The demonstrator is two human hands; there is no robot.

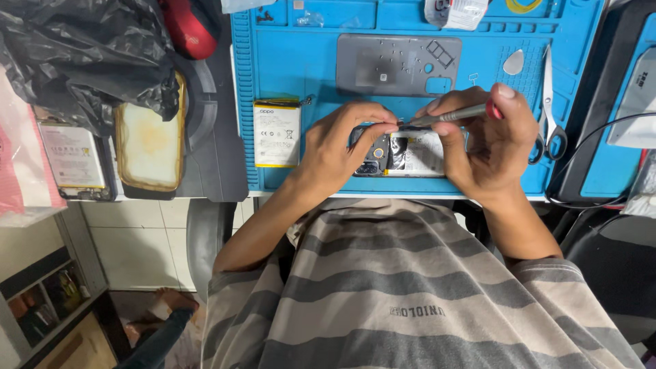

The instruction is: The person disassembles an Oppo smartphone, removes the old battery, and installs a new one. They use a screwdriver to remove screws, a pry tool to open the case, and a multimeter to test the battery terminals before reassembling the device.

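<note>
At the far left of the bench, a crumpled black plastic bag slumps over a second opened phone and a worn, yellowed clear phone case, with a red rounded object just above them. Further right begins the blue silicone work mat, and near its left edge lies a loose white phone battery, flat and well apart from the hands. Next comes the left hand, clenched lightly on the left end of the opened phone, thumb and forefinger pinching its top edge to steady it. That phone lies flat on the mat close to the near edge, back cover off, its inner board and white-labelled battery showing between the two hands. Above it on the mat rests the grey back cover, inside face up. The right hand grips a slim grey screwdriver with a red cap, held nearly level, its tip meeting the top edge of the phone beside the left fingertips. Just right of that hand lie a white teardrop pick and a pair of scissors, and a black cable curves past the mat's right edge.
</note>
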